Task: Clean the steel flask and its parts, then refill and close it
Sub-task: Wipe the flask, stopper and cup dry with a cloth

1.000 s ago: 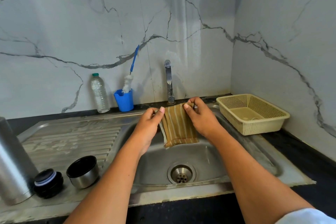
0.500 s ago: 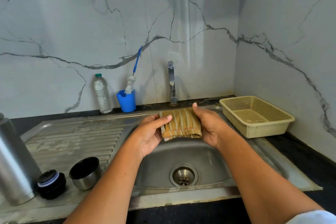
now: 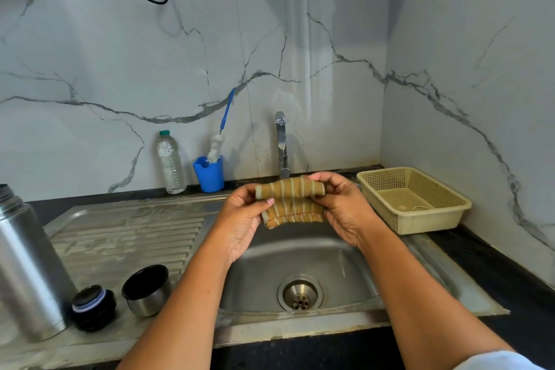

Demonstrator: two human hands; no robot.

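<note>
Both hands, left hand (image 3: 240,219) and right hand (image 3: 342,210), pinch a folded striped cloth (image 3: 292,204) mid-frame over the sink (image 3: 300,255). The steel flask (image 3: 27,267) at lower left looks open, smooth, probably slippery; grab its body.

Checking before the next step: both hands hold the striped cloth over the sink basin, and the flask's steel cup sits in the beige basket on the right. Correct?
Not quite. The head view shows the left hand and right hand holding the striped cloth over the sink basin, but the steel cup sits on the draining board at left, not in the beige basket.
</note>
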